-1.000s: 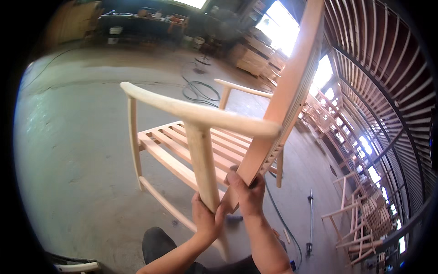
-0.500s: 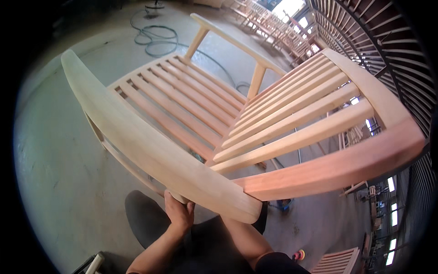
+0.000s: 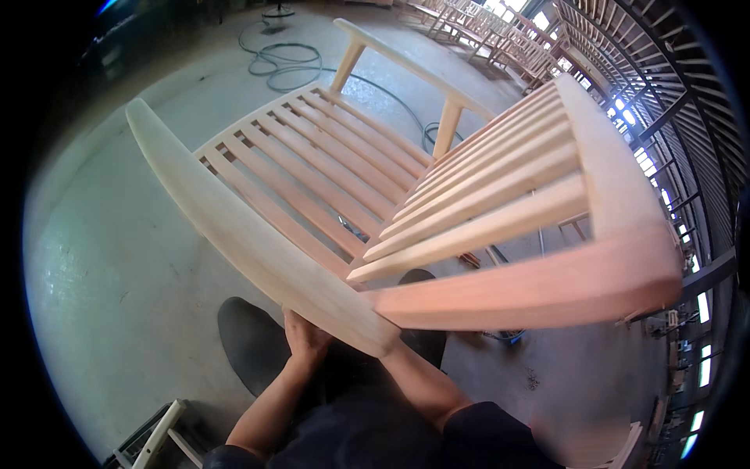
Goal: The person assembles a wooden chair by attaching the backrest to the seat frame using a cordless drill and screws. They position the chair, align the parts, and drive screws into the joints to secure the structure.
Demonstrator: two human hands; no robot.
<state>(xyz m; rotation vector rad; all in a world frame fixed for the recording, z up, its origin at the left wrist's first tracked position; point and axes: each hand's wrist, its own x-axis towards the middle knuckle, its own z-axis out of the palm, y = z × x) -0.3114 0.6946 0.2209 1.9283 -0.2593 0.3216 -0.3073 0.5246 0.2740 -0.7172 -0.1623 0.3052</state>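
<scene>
A pale wooden armchair [image 3: 312,195] with a slatted seat and slatted back fills the middle of the view. Its near armrest [image 3: 226,227] runs diagonally in front of me and meets the reddish back post [image 3: 531,289]. My left hand [image 3: 306,340] is curled up against the underside of this armrest. Its fingers are closed, and what they hold is mostly hidden. From the lower right, my right forearm [image 3: 422,383] reaches beneath the armrest's near end; the hand itself is hidden behind the wood. Beyond the seat stands the far armrest [image 3: 410,66].
A dark hose [image 3: 285,66] lies coiled on the grey floor [image 3: 101,258] behind the chair. Many wooden chair frames [image 3: 488,35] stand at the back. Another wooden piece [image 3: 160,438] is at lower left, and a blue object [image 3: 512,338] lies right of my legs.
The armchair's near end and back have shifted left and turned slightly, and the whole view has shifted too. My left hand stays under the armrest. A metallic object now shows between the seat slats.
</scene>
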